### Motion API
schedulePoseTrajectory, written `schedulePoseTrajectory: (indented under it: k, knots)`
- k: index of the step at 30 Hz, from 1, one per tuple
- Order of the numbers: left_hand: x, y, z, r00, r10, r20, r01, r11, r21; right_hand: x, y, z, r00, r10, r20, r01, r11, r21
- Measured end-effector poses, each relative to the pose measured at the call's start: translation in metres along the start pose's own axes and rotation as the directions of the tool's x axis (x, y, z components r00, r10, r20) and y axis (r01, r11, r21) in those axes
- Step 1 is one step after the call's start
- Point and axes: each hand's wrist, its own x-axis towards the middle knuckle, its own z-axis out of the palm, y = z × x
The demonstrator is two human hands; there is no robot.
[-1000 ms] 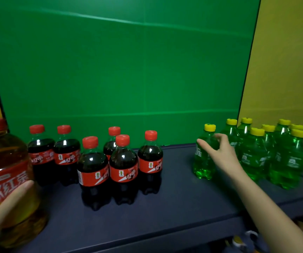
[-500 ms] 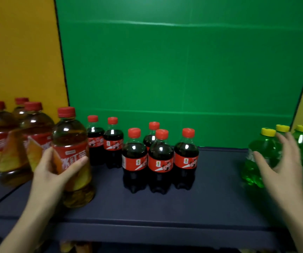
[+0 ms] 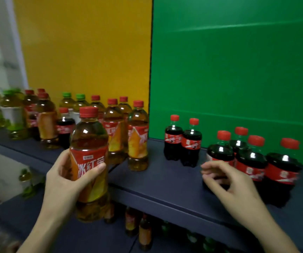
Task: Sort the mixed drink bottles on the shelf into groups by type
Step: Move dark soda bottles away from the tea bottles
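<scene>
My left hand [image 3: 68,178] grips a red-capped iced tea bottle [image 3: 89,143] with amber liquid and a red label, lifted in front of the shelf's edge. More iced tea bottles [image 3: 137,136] stand behind it on the dark shelf [image 3: 165,181]. One small cola bottle [image 3: 64,128] stands among the tea bottles. To the right is a group of small cola bottles [image 3: 190,143] with red caps. My right hand [image 3: 227,179] hovers with loosely curled fingers just in front of the nearest cola bottle [image 3: 221,148], holding nothing.
Green-capped tea bottles [image 3: 13,115] stand at the far left of the shelf. A lower shelf [image 3: 92,236] holds more bottles [image 3: 145,234]. Yellow [image 3: 86,52] and green [image 3: 234,61] panels back the shelf.
My view has swung left, so the green soda bottles are out of frame. My left hand lifted the iced tea bottle off the shelf. My right hand left the green bottles and came to the colas.
</scene>
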Motion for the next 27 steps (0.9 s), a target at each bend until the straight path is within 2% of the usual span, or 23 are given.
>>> schedulePoseTrajectory:
  k: [3, 6, 9, 13, 15, 21, 27]
  knots:
    - [0.009, -0.008, -0.043, 0.999, -0.021, -0.046, 0.022, 0.999, 0.028, 0.026, -0.013, 0.061, 0.994, 0.03, 0.109, -0.043, 0.992, 0.12]
    - [0.022, -0.016, -0.085, 0.997, -0.045, -0.061, 0.048, 0.998, 0.045, 0.058, -0.027, 0.116, 0.978, 0.121, 0.168, -0.16, 0.958, 0.239]
    - [0.037, -0.025, -0.122, 0.998, -0.043, -0.05, 0.047, 0.996, 0.075, 0.094, -0.04, 0.156, 0.969, 0.228, 0.097, -0.246, 0.931, 0.268]
    - [0.056, -0.039, -0.162, 0.999, -0.036, -0.031, 0.038, 0.996, 0.082, 0.127, -0.048, 0.188, 0.947, 0.322, -0.024, -0.289, 0.879, 0.378]
    - [0.064, -0.043, -0.178, 0.999, -0.035, -0.027, 0.037, 0.995, 0.098, 0.13, -0.051, 0.197, 0.936, 0.347, -0.058, -0.302, 0.878, 0.372]
    - [0.082, -0.049, -0.208, 0.997, -0.038, -0.061, 0.043, 0.995, 0.095, 0.112, -0.061, 0.199, 0.91, 0.343, -0.231, -0.288, 0.927, 0.241]
    - [0.095, -0.053, -0.22, 0.994, -0.029, -0.107, 0.041, 0.993, 0.11, 0.086, -0.081, 0.192, 0.925, 0.292, -0.244, -0.221, 0.934, 0.282]
